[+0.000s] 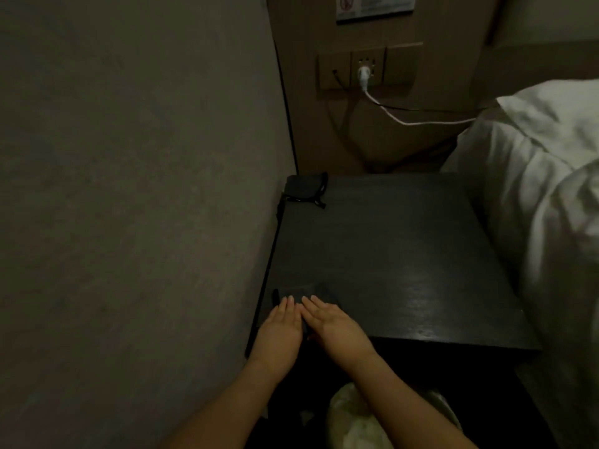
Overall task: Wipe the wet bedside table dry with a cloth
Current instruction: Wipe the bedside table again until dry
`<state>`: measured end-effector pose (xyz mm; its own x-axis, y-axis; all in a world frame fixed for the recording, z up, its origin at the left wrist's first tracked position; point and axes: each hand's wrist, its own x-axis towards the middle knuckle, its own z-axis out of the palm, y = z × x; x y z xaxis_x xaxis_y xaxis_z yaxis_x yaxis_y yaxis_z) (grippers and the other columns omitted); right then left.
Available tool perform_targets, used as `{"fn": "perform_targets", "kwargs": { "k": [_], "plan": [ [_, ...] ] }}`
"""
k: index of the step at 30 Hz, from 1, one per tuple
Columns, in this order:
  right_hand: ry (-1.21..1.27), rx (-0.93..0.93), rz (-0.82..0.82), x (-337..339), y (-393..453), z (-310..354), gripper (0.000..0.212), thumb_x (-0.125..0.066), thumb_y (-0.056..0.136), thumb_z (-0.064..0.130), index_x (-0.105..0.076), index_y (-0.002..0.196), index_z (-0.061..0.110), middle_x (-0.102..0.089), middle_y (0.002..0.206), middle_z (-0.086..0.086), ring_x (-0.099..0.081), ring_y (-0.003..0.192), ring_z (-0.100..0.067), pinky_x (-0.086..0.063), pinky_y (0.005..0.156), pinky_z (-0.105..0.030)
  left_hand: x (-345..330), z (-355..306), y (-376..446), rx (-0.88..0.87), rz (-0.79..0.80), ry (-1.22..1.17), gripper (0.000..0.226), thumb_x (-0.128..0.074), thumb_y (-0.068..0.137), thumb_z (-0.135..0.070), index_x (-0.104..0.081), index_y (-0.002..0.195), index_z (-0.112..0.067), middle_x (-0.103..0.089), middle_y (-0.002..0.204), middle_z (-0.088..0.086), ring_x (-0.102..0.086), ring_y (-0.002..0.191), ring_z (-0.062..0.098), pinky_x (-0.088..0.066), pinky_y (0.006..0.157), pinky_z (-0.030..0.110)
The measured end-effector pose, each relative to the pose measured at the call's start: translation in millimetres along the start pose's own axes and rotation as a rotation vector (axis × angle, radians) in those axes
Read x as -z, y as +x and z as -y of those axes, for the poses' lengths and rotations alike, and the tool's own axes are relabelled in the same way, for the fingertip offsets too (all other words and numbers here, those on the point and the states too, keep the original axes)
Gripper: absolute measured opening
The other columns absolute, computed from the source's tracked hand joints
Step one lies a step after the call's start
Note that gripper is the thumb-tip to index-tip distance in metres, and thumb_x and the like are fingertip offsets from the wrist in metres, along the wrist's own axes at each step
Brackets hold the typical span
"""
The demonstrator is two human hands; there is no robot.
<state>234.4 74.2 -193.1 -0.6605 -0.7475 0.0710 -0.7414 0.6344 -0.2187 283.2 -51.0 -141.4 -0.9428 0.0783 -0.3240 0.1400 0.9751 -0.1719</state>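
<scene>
Both hands, left (281, 328) and right (334, 325), press flat and unclenched on the soft, limp cloth (308, 294); best gripped by bunching its middle

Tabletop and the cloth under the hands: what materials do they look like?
Table: looks like dark wood or wood-look laminate, with faint grain lines and a semi-gloss sheen near the front edge; some of that shine could be water. Cloth: dark, matte, soft fabric, lying flat and folded under both hands; the weave is too dim to tell.
</scene>
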Motion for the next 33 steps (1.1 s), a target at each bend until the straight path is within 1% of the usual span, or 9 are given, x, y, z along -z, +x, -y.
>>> {"fn": "perform_targets", "kwargs": {
  "k": [10,14,17,18,24,26,29,32,33],
  "plan": [
    [-0.025,-0.127,-0.004,26.1,-74.1,-52.7,0.075,-0.090,0.041,0.039,-0.068,0.110,0.022,-0.070,0.114,0.006,-0.066,0.104,-0.008,-0.052,0.083,-0.022,19.0,-77.1,17.5,-0.140,-0.037,0.006,0.061,-0.030,0.100,-0.012,0.002,0.149,0.004,0.002,0.160,0.021,0.000,0.149,0.030,-0.001,0.121,0.035],
    [-0.019,-0.180,-0.024,40.4,-103.1,-77.2,0.069,-0.079,0.068,0.025,-0.051,0.130,0.013,-0.049,0.138,-0.001,-0.049,0.126,-0.016,-0.032,0.103,-0.031,28.8,-112.6,24.3,-0.200,-0.052,0.022,0.060,-0.029,0.101,-0.014,0.002,0.149,0.004,0.003,0.159,0.022,0.001,0.149,0.031,-0.002,0.121,0.036],
    [-0.008,-0.212,0.002,45.7,-124.9,-97.6,0.075,-0.090,0.047,0.032,-0.064,0.116,0.015,-0.067,0.119,-0.001,-0.064,0.109,-0.015,-0.052,0.086,-0.029,34.7,-138.9,30.2,-0.235,-0.084,0.016,0.061,-0.030,0.101,-0.014,0.003,0.149,0.004,0.004,0.159,0.021,0.002,0.149,0.031,-0.001,0.121,0.036],
    [0.008,-0.225,-0.008,45.8,-132.2,-104.6,0.077,-0.091,0.043,0.033,-0.066,0.113,0.015,-0.070,0.115,-0.002,-0.066,0.105,-0.016,-0.054,0.081,-0.029,37.2,-147.7,32.4,-0.247,-0.084,0.014,0.062,-0.030,0.101,-0.015,0.003,0.149,0.004,0.005,0.159,0.021,0.003,0.149,0.031,0.000,0.121,0.036],
    [0.028,-0.312,-0.063,56.6,-169.6,-138.8,0.079,-0.093,0.041,0.024,-0.065,0.112,0.005,-0.069,0.114,-0.013,-0.067,0.102,-0.028,-0.053,0.078,-0.043,49.9,-194.7,47.9,-0.317,-0.091,0.007,0.065,-0.034,0.100,-0.019,0.003,0.149,0.004,0.004,0.159,0.023,0.003,0.149,0.032,-0.001,0.121,0.039],
    [0.047,-0.328,-0.054,59.7,-174.8,-146.9,0.079,-0.091,0.044,0.022,-0.063,0.116,0.003,-0.066,0.118,-0.016,-0.064,0.106,-0.033,-0.051,0.081,-0.048,52.7,-203.7,50.6,-0.343,-0.094,0.009,0.068,-0.036,0.100,-0.021,0.003,0.149,0.005,0.005,0.159,0.024,0.003,0.149,0.033,-0.001,0.121,0.039],
    [0.087,-0.364,-0.086,60.8,-184.8,-159.7,0.075,-0.084,0.061,0.021,-0.054,0.126,0.002,-0.052,0.134,-0.015,-0.048,0.123,-0.032,-0.036,0.100,-0.047,56.6,-216.1,54.5,-0.389,-0.101,0.001,0.070,-0.040,0.098,-0.021,0.002,0.149,0.006,0.004,0.159,0.024,0.003,0.149,0.033,0.000,0.121,0.038],
    [0.054,-0.402,-0.049,62.0,-195.1,-171.1,0.071,-0.077,0.064,0.032,-0.055,0.124,0.001,-0.057,0.129,-0.018,-0.055,0.118,-0.036,-0.040,0.096,-0.045,59.2,-227.7,60.1,-0.428,-0.124,-0.018,0.070,-0.040,0.098,-0.020,0.001,0.149,0.004,0.004,0.159,0.023,0.003,0.149,0.033,0.001,0.121,0.038],
    [0.065,-0.417,-0.044,64.9,-198.7,-173.9,0.070,-0.070,0.070,0.035,-0.050,0.129,0.001,-0.050,0.136,-0.017,-0.049,0.125,-0.033,-0.033,0.101,-0.040,60.3,-232.2,62.7,-0.444,-0.126,-0.022,0.070,-0.040,0.098,-0.021,0.001,0.149,0.004,0.004,0.159,0.022,0.003,0.149,0.032,0.001,0.121,0.038]
  ]
}}
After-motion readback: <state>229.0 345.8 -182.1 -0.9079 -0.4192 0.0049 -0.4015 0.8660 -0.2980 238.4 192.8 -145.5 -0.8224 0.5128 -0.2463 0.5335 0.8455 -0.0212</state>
